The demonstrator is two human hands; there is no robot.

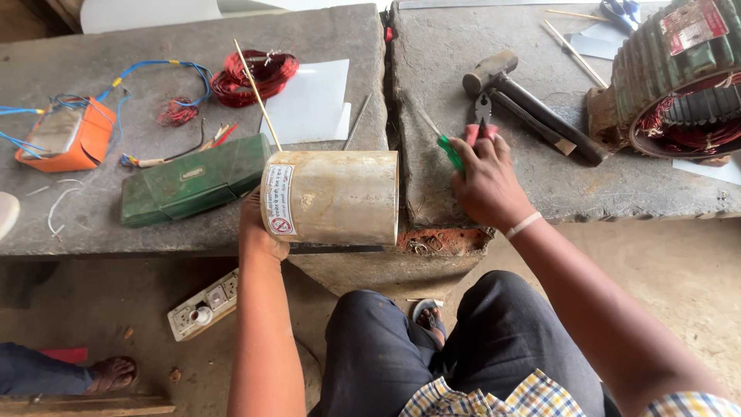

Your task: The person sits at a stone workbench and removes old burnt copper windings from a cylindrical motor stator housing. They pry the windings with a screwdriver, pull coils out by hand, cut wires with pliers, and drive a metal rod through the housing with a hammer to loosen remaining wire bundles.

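Two hands, steel cylinder (pixel 333 198), hammer (pixel 525 96), pliers (pixel 484 116)

Bare slab (pixel 633 181) right of right hand (pixel 485 185); hammer (pixel 513 89), pliers (pixel 483 116) beyond.

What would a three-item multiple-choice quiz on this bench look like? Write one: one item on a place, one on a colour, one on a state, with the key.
1. Where does the green case lie?
A. Left of the metal cylinder
B. On the motor stator
C. On the floor

2. What colour is the wire coil at the back of the bench?
A. Blue
B. Red
C. White

3. What is the left hand doing?
A. Resting flat on the bench
B. Holding the hammer
C. Gripping the cylinder's labelled end

Key: 1 A, the case sits on the slab beside the cylinder. 2 B, its windings are red. 3 C, the hand cups that end, while the right hand is at the pliers.
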